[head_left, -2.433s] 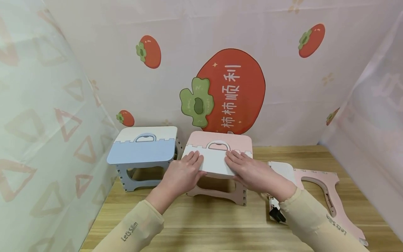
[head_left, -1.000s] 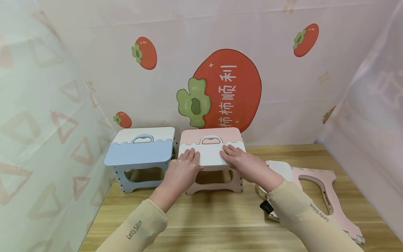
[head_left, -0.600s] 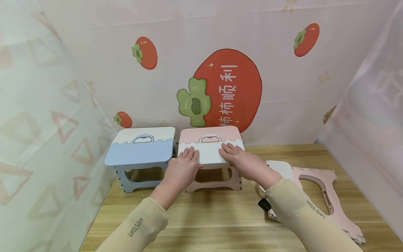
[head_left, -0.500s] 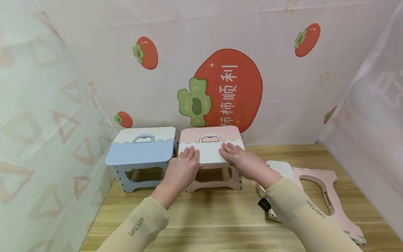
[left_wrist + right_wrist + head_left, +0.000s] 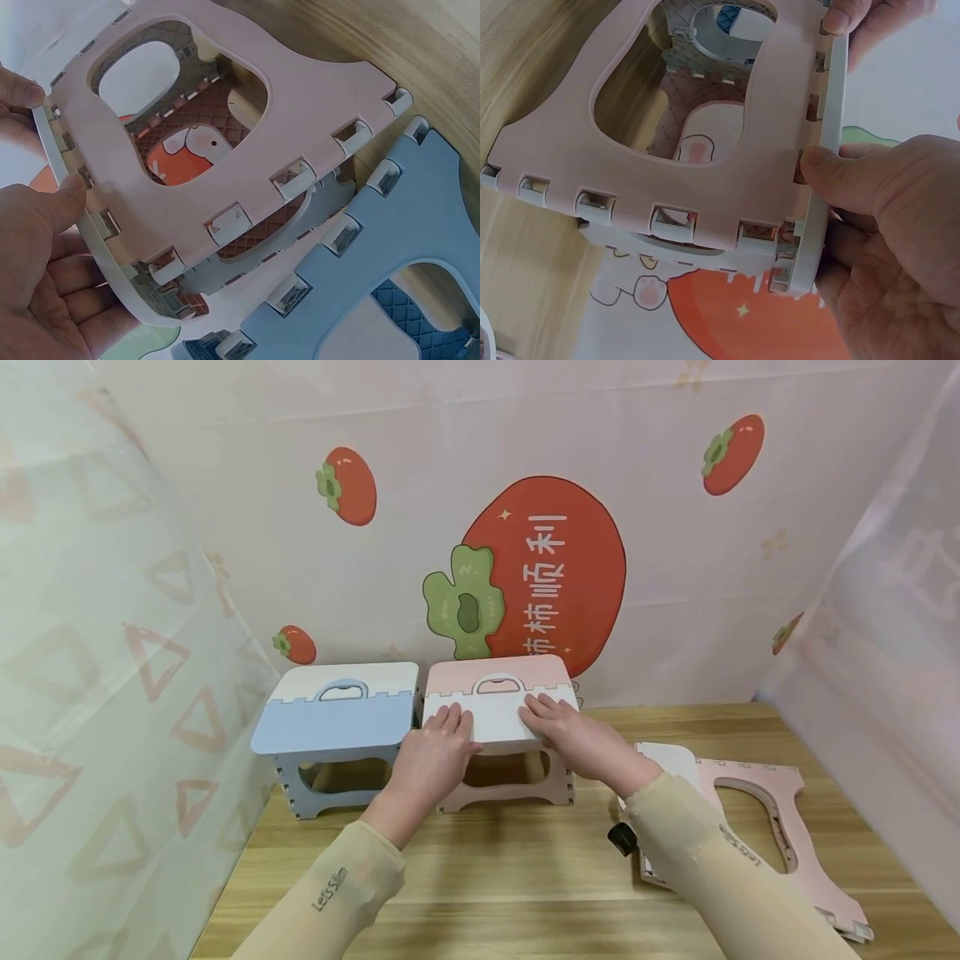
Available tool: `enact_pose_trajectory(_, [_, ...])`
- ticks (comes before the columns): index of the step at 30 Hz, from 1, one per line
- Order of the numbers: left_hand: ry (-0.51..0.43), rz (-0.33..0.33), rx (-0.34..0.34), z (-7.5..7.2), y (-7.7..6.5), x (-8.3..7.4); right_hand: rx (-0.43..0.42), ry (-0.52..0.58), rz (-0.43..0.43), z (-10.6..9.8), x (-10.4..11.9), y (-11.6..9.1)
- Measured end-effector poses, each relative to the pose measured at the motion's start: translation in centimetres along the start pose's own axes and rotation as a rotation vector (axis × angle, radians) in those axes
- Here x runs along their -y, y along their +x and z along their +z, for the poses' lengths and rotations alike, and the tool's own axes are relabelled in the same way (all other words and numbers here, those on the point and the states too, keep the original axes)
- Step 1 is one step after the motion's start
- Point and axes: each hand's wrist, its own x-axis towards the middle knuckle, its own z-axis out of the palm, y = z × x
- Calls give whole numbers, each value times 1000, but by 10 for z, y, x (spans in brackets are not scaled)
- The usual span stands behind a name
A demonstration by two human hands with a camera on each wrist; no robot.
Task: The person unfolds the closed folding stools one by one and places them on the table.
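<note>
A pink and white folding stool [image 5: 497, 720] stands unfolded on its legs in the middle of the head view. My left hand [image 5: 431, 758] grips the left part of its front seat edge, fingers on top. Farther right along that edge, my right hand [image 5: 581, 739] holds it the same way. In the left wrist view the left thumb [image 5: 69, 201] lies against the underside of the rim, beside the pink leg panel. The right wrist view has the right thumb [image 5: 821, 166] pressed there too. Close on the left stands a blue and white folding stool [image 5: 337, 725], unfolded.
Another pink and white stool [image 5: 813, 877] lies on its side on the wooden table [image 5: 495, 893] at the right, partly behind the right sleeve. A fruit-printed cloth [image 5: 652, 610] hangs behind the stools. A small black piece [image 5: 622, 838] hangs by the right forearm.
Both hands have pushed the pink and white stool back toward the cloth and slightly left, beside the blue one. In the last half second it has shifted a little farther back.
</note>
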Motion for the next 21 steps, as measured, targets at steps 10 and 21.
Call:
enact_pose_trajectory(10, [-11, -22, 48, 0, 4, 4, 13, 35, 31, 1, -1, 6])
enact_pose_trajectory(21, [-38, -42, 101, -1, 7, 5, 16, 85, 36, 2, -4, 8])
